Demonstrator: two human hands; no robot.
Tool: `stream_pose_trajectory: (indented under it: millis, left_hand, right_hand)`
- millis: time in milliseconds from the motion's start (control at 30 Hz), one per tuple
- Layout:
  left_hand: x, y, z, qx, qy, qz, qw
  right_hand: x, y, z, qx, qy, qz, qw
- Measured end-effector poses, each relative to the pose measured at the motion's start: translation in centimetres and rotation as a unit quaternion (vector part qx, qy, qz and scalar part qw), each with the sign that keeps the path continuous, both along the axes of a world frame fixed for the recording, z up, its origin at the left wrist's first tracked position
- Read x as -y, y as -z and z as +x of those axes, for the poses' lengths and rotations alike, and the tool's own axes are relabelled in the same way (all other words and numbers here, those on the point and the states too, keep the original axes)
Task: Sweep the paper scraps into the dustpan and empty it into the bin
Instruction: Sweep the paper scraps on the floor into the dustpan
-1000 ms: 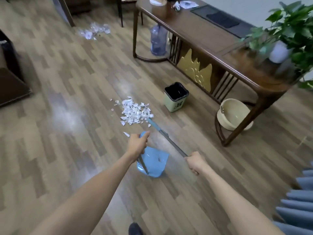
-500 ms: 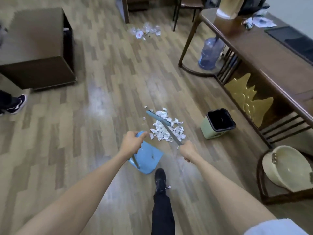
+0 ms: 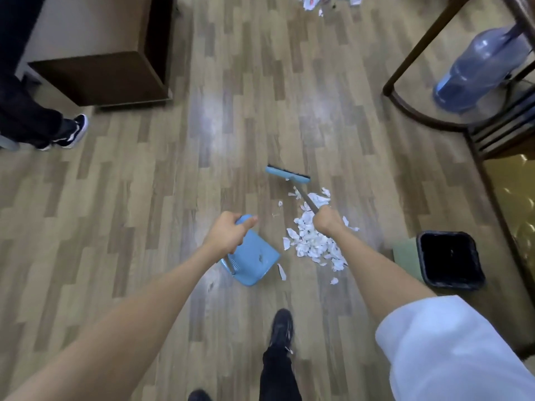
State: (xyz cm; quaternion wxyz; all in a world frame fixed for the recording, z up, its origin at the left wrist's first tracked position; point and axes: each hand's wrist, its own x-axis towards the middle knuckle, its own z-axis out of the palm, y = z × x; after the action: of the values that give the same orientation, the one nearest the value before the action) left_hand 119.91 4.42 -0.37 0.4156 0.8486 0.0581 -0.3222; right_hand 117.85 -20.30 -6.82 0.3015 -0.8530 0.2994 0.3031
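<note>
The left hand [image 3: 228,237] grasps the one dustpan [image 3: 256,260], the right hand [image 3: 328,222] the one broom [image 3: 288,175]. One scrap pile [image 3: 312,246] lies mid-frame, a second pile [image 3: 311,2] at top; one bin [image 3: 450,260] right.

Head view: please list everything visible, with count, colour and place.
dustpan: 1, blue, floor, centre
bin: 1, green, black liner, lower right
paper scraps: one pile, white, between dustpan and bin; second pile, top edge
broom: 1, blue head, grey handle, head beyond the pile
water bottle: 1, blue, upper right
table: 1, dark wood, right
cabinet: 1, brown, upper left
another person's shoe: 1, black, left edge
left grip: 1, bare, holds dustpan handle
right grip: 1, bare, holds broom handle
</note>
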Motion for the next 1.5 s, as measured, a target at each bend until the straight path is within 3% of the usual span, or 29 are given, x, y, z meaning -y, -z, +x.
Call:
stream_pose_trajectory:
  millis: [267, 667, 767, 900, 1067, 1267, 1333, 1500]
  left_hand:
    - [0.5, 4.1, 3.9, -0.012, 0.014, 0.043, 0.999]
    - [-0.6, 4.6, 2.5, -0.030, 0.102, 0.053, 0.993]
    - [-1.3, 4.7, 1.3, -0.023, 0.148, 0.072, 0.986]
    - [-2.7, 4.9, -0.7, -0.027, 0.211, 0.067, 0.975]
    - [-4.8, 5.4, -3.9, 0.012, 0.281, 0.086, 0.956]
    - [-4.8, 5.3, -4.7, 0.033, 0.259, 0.104, 0.960]
    - [-4.2, 10.2, -9.1, 0.021, 0.279, 0.109, 0.954]
    - [-3.0, 10.6, -9.7, 0.030, 0.262, 0.084, 0.961]
  right_hand:
    - [1.5, 4.8, 5.0, -0.060, -0.033, -0.020, 0.997]
    - [2.8, 3.5, -6.2, -0.145, -0.043, -0.021, 0.988]
    - [2.6, 4.9, -10.2, -0.152, -0.012, -0.012, 0.988]
    - [-1.8, -1.1, -14.4, -0.171, 0.074, 0.022, 0.982]
    - [-5.3, -2.6, -19.7, -0.163, 0.132, 0.052, 0.976]
    - [-4.8, -2.9, -21.0, -0.122, 0.232, 0.016, 0.965]
    - [-5.6, 2.0, -26.4, -0.137, 0.280, 0.041, 0.949]
    - [-5.8, 3.0, -25.3, -0.086, 0.344, 0.021, 0.935]
